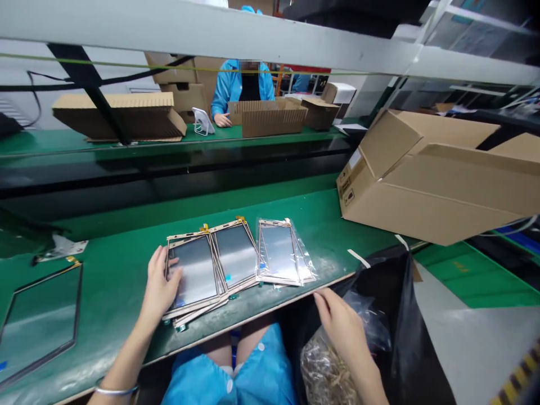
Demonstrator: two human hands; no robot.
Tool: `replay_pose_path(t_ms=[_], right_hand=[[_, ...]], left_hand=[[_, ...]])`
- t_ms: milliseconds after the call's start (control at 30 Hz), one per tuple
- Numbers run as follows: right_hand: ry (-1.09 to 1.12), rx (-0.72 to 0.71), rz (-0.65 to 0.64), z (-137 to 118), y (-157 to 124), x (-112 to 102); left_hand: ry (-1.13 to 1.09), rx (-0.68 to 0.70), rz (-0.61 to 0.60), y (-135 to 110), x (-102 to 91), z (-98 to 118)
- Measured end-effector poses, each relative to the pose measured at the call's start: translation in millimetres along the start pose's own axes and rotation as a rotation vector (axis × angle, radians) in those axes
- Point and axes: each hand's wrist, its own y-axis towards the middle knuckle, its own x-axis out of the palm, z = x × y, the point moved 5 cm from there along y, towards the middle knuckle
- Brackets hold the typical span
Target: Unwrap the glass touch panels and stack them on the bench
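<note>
My left hand (162, 284) is closed at the left edge of a framed glass screen panel (194, 273), on top of the leftmost of the overlapping panels. Beside it lies another framed panel (236, 253), and further right are panels in clear film (278, 253). Orange flex tabs stick out at the top edges of some. My right hand (343, 323) is at the table's front edge, above a black bag (400, 315). Its fingers are curled together, and anything between them is hidden.
A dark-edged panel (42, 315) lies at the left of the green table (113, 247). Crumpled clear film (329, 365) fills part of the bag. A large cardboard box (442, 185) stands right. Across the bench, a person in blue (230, 87) sits behind cardboard trays (274, 121).
</note>
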Motion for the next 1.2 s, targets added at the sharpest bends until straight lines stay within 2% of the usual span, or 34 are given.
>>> replay_pose_path(t_ms=[67,133,233,300,367,433,500,567,667,733,900,1067,1200], right_hand=[[-0.068,-0.26,0.082,-49.9,13.8,8.9],[-0.153,-0.459,0.109,-87.7,25.7,31.4],[-0.24,-0.566,0.119,-106.6,37.3,62.9],[-0.244,-0.649,0.176,-104.5,38.7,68.6],[-0.233,-0.743,0.23,-99.3,38.8,62.3],[-0.221,-0.8,0.253,-96.5,41.1,47.3],[-0.174,-0.827,0.287,-100.5,43.2,25.5],[-0.082,-0.863,0.333,-112.6,40.0,2.8],[0.053,-0.915,0.345,-138.2,24.0,-17.5],[0.085,-0.9,0.301,-153.0,12.1,-19.4],[0.04,-0.864,0.176,-176.8,-3.9,-15.4],[-0.182,-0.909,0.146,-194.5,-7.0,-19.0],[-0.273,-0.969,0.144,-205.8,-7.9,-22.6]], left_hand=[[0.098,0.07,0.032,0.4,-2.9,-0.1],[0.221,0.149,0.045,-3.2,-5.8,2.1],[0.309,0.296,0.014,-17.2,-3.5,14.9],[0.137,0.291,-0.115,-29.6,8.5,26.8],[-0.227,0.077,-0.353,-42.3,33.2,36.9],[-0.634,-0.287,-0.618,-58.2,68.8,48.6],[-0.817,-0.492,-0.753,-68.3,100.8,65.7],[-0.908,-0.599,-0.807,-70.8,127.3,81.5],[-1.049,-0.728,-0.786,-69.8,151.9,98.9],[-1.138,-0.771,-0.715,-69.4,155.1,105.8],[-1.285,-0.794,-0.552,-72.3,137.6,109.1],[-1.346,-0.757,-0.44,-68.4,118.8,109.1],[-1.351,-0.712,-0.373,-67.0,108.5,111.4]])
